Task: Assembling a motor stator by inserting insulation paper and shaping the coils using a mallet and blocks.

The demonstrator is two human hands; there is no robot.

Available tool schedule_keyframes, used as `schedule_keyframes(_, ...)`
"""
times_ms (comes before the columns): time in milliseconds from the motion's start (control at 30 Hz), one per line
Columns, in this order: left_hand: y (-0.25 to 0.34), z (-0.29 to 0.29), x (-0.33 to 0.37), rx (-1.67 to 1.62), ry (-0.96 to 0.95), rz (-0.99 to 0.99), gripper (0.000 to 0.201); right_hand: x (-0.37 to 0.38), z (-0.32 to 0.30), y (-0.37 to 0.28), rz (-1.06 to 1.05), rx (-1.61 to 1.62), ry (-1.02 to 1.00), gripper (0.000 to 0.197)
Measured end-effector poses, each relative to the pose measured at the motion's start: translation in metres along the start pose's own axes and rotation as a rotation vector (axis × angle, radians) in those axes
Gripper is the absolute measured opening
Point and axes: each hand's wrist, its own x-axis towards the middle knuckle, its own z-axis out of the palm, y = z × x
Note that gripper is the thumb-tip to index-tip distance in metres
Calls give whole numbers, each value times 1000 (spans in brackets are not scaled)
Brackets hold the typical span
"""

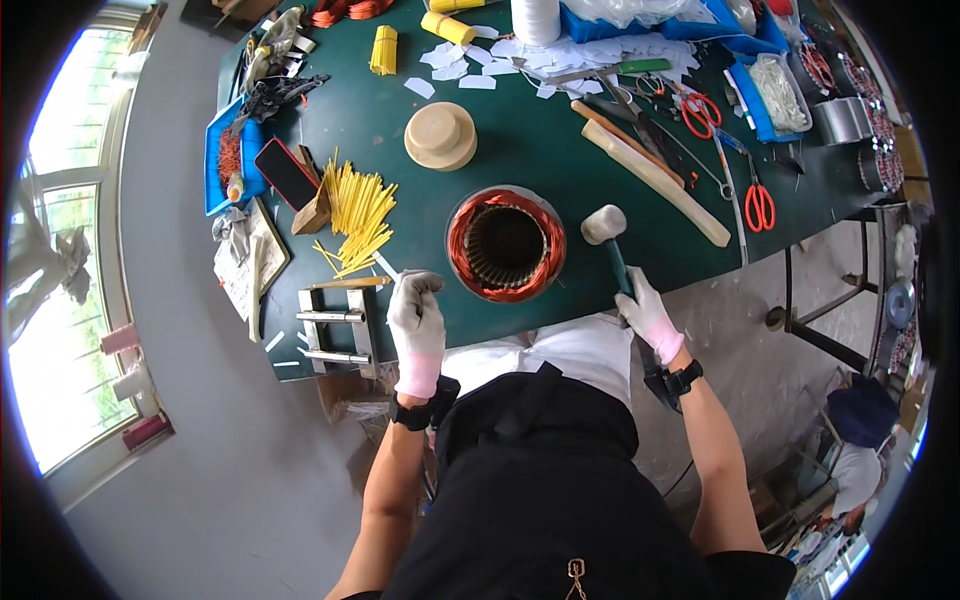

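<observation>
Mallet (604,226) right of stator (505,290) | right hand (648,312): fingers wrap its handle | left hand (416,318), stator's left: fingers curl, hold unclear

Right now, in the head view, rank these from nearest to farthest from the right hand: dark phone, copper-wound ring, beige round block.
1. Copper-wound ring: just left of the right hand.
2. Beige round block: farther left, beyond the ring.
3. Dark phone: toward the table's left side.
</observation>
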Motion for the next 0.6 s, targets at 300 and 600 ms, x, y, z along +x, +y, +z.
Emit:
schedule_keyframes(300,-3,30,-1,138,207,-74,25,0,-7,16,96,-200,69,25)
schedule_keyframes(600,-32,60,9,-142,-97,-70,36,-34,-88,-139,-54,-44,-166,24)
